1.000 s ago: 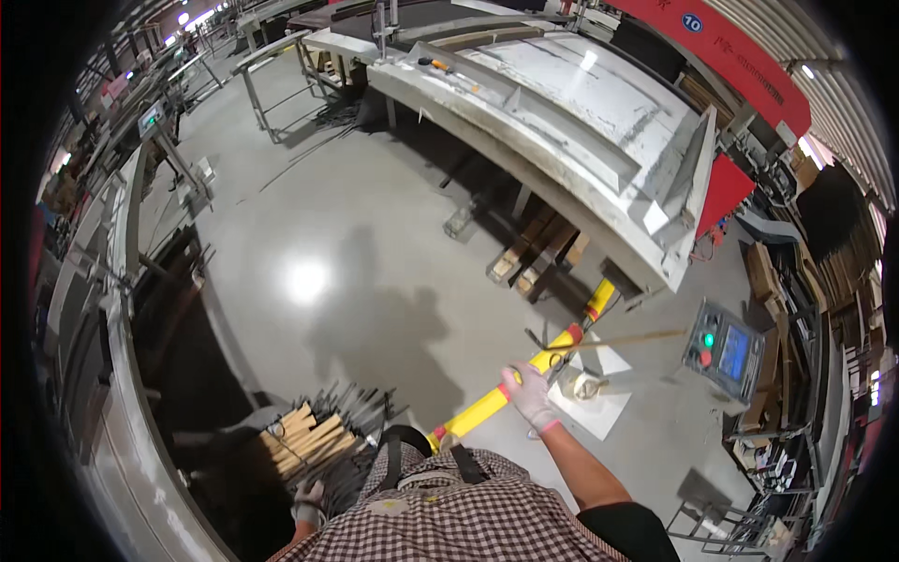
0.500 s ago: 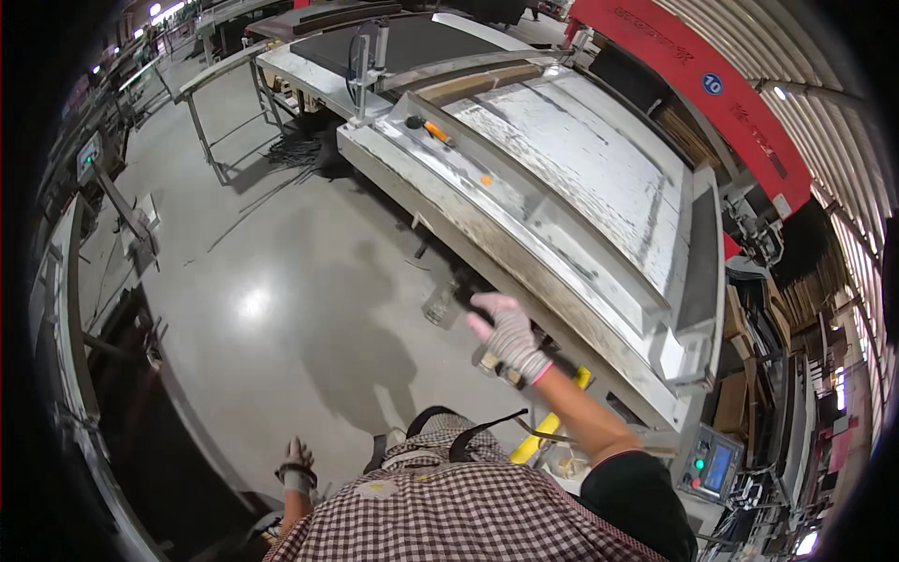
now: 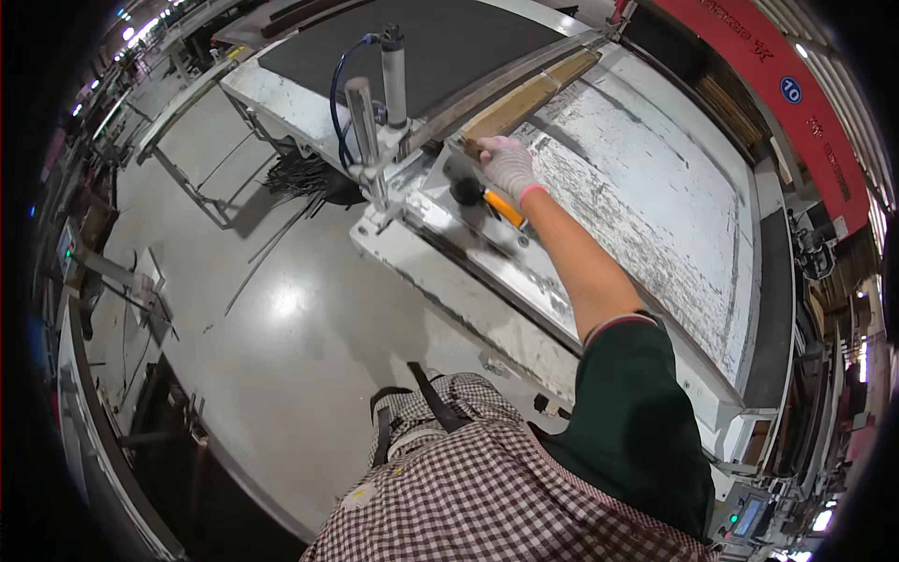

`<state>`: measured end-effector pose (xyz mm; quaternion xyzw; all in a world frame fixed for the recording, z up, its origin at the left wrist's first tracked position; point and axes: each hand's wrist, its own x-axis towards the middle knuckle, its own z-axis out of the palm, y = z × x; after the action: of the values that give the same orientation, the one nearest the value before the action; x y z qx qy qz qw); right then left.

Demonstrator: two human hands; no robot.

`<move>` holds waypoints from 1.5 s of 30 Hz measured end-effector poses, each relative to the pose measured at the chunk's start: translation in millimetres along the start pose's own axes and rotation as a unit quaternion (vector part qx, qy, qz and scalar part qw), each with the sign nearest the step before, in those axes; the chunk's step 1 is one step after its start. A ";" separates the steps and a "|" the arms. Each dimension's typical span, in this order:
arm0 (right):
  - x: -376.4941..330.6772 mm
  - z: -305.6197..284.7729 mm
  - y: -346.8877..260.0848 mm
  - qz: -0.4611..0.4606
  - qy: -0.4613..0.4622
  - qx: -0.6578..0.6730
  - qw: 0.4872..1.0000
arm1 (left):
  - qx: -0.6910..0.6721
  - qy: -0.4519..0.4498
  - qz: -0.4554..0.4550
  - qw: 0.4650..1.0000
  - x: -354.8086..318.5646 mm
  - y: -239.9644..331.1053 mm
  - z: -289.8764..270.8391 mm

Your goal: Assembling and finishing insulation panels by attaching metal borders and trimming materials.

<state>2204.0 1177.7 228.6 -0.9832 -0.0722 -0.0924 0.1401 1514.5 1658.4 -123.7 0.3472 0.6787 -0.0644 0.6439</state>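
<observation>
My right hand, in a pale striped glove with pink trim, reaches across the machine's front edge. Its fingers curl around the near end of a brown wooden strip lying along the left side of the white, scuffed machine bed. Just below that hand, a mallet-like tool with an orange handle and a black head rests in the metal trough. My left hand is out of the picture.
A metal post with a cylinder and blue hose stands left of my hand. Beyond it lies a dark flat panel. A red machine beam spans the back right. Dark thin strips are heaped under the left table.
My right hand has swung from beside the machine's front edge up to the wooden strip's end. My left hand has left the picture, and the view has moved nearer the post.
</observation>
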 end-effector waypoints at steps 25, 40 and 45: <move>-60.5 -35.1 280.8 0.453 0.034 -0.006 0.891 | 0.280 -0.180 0.219 0.917 7.5 414.0 357.5; -466.8 -205.8 447.7 0.636 0.206 -0.348 0.657 | 0.467 -0.223 0.161 0.840 -93.6 151.9 510.6; -354.9 -132.9 325.9 0.404 0.384 -0.237 0.796 | 0.428 -0.243 0.187 0.850 -55.5 216.7 463.1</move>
<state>1892.0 788.4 197.0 -0.8093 0.4155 -0.4113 -0.0568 2014.8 1552.0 -70.0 0.6821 0.3284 -0.3087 0.5759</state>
